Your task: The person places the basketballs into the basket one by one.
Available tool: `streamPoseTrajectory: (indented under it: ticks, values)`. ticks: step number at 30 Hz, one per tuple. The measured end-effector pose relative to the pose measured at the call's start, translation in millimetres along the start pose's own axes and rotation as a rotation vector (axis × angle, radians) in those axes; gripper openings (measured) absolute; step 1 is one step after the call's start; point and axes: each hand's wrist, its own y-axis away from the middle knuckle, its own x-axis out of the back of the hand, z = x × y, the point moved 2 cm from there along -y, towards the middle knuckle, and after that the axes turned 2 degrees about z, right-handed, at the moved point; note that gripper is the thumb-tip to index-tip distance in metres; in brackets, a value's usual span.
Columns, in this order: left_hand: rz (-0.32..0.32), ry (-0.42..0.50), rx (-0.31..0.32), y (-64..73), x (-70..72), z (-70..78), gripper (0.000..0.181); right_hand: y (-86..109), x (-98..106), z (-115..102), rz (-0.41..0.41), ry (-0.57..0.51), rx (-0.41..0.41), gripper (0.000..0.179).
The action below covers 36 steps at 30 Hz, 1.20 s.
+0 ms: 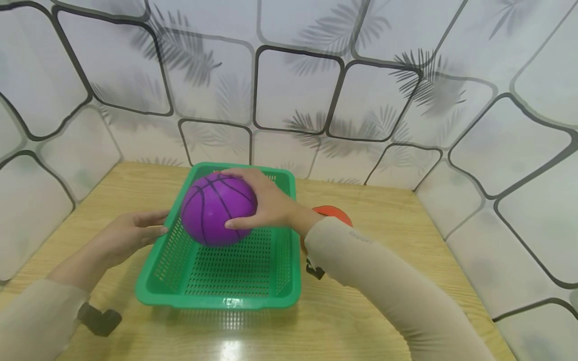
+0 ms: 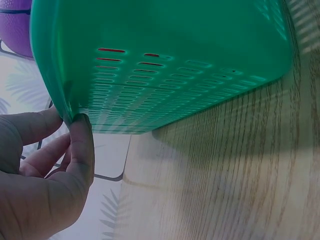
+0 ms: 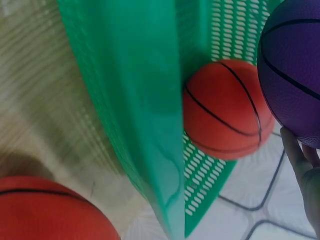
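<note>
My right hand grips a purple basketball with black lines from its right side, thumb in front and fingers over the top. The ball is over the back left part of a green plastic basket with slotted walls. At the basket's left rim, my left hand pinches the edge between thumb and fingers. Inside the basket, an orange-red basketball lies at the far end, mostly hidden behind the purple ball and right hand in the head view.
A second orange-red ball sits on the wooden table outside the basket's right side, partly covered by the right forearm. Patterned walls enclose the table at the back and both sides.
</note>
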Motion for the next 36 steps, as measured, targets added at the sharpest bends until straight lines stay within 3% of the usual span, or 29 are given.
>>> streamPoseTrajectory:
  ticks: [8,18,36]
  values:
    - [0.005,0.025,0.004,-0.8,-0.5,-0.2,0.066,-0.5,-25,-1,-0.091,0.076,0.023,0.085]
    - [0.013,0.019,0.01,-0.8,-1.0,1.2,0.068,4.8,-46,2,-0.192,0.087,-0.087,0.089]
    - [0.034,0.019,-0.002,-1.7,-1.1,-1.4,0.066,17.9,-74,7,-0.262,0.078,-0.114,0.089]
